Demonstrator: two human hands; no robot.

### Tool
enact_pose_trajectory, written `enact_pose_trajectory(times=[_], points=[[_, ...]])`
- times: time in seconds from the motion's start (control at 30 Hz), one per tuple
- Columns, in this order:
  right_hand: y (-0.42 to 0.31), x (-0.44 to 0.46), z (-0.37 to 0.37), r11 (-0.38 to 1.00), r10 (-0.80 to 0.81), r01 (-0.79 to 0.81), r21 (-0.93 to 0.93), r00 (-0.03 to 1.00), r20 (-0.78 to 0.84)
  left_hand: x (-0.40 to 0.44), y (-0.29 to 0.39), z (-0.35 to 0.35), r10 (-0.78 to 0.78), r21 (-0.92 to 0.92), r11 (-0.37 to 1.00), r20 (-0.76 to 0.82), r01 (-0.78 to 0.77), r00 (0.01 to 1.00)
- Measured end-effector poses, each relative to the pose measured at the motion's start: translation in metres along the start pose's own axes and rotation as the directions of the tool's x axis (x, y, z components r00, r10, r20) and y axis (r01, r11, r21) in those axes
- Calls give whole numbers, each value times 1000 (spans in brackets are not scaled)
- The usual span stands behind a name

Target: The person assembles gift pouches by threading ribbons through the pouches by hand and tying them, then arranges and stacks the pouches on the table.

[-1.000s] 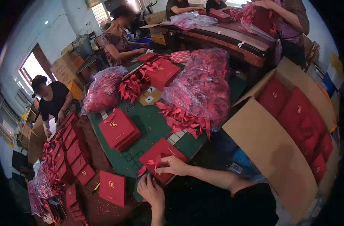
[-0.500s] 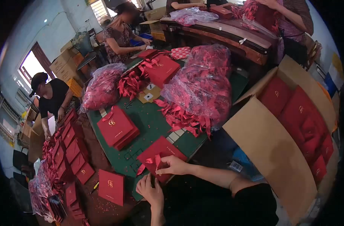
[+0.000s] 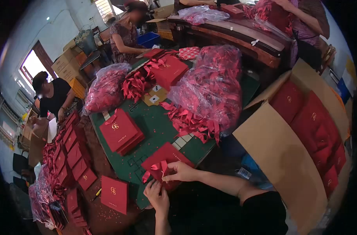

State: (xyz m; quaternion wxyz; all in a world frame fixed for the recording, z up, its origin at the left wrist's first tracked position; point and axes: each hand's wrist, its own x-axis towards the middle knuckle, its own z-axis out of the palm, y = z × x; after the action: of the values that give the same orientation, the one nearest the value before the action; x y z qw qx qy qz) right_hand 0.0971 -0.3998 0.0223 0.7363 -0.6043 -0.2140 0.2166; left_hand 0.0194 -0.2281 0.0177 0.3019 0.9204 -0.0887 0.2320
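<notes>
A red ribbon (image 3: 159, 167) lies looped over the near part of a red bag (image 3: 171, 154), which rests flat at the near edge of the green-topped table (image 3: 153, 131). The right hand (image 3: 179, 172) comes in from the right with thumb and forefinger brought together, its grip closed on the ribbon. The left hand (image 3: 157, 196) is at the bag's near left side, fingers curled; whether its grip holds anything cannot be told.

Farther left on the table is a small stack of red bags (image 3: 117, 135) with gold lettering on the top one. To the far right of the worked bag, loose red ribbons (image 3: 194, 125) spill beside a large clear plastic sack (image 3: 213, 82) full of ribbons. A smaller plastic sack (image 3: 107, 92) sits at the table's far left, near a ribbon bunch (image 3: 137, 87) and another upright red bag (image 3: 170, 72).

Left of the table, on a brown surface, are a single red bag with gold lettering (image 3: 114, 194), a yellow-handled tool (image 3: 98, 192) just beside it, and rows of red bags (image 3: 78, 156). On the right stands an open cardboard box (image 3: 282, 160) holding more red bags (image 3: 313, 125). One person (image 3: 58, 96) is at the far left, another (image 3: 121, 41) beyond the table's far end.
</notes>
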Motion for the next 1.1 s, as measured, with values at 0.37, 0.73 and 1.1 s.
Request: enact_pose_trajectory(times=[0.37,0.73,1.1], points=[[-9,6,0,975,91,-79,210,994,-53,4,-3,1,-135,-124,982,49,140,990],[-22,7,2,997,77,-79,-15,995,-65,1,-5,3,-163,-161,974,4,162,987],[-8,5,0,996,60,-63,-67,997,-52,0,-8,4,-174,-162,970,44,179,984]])
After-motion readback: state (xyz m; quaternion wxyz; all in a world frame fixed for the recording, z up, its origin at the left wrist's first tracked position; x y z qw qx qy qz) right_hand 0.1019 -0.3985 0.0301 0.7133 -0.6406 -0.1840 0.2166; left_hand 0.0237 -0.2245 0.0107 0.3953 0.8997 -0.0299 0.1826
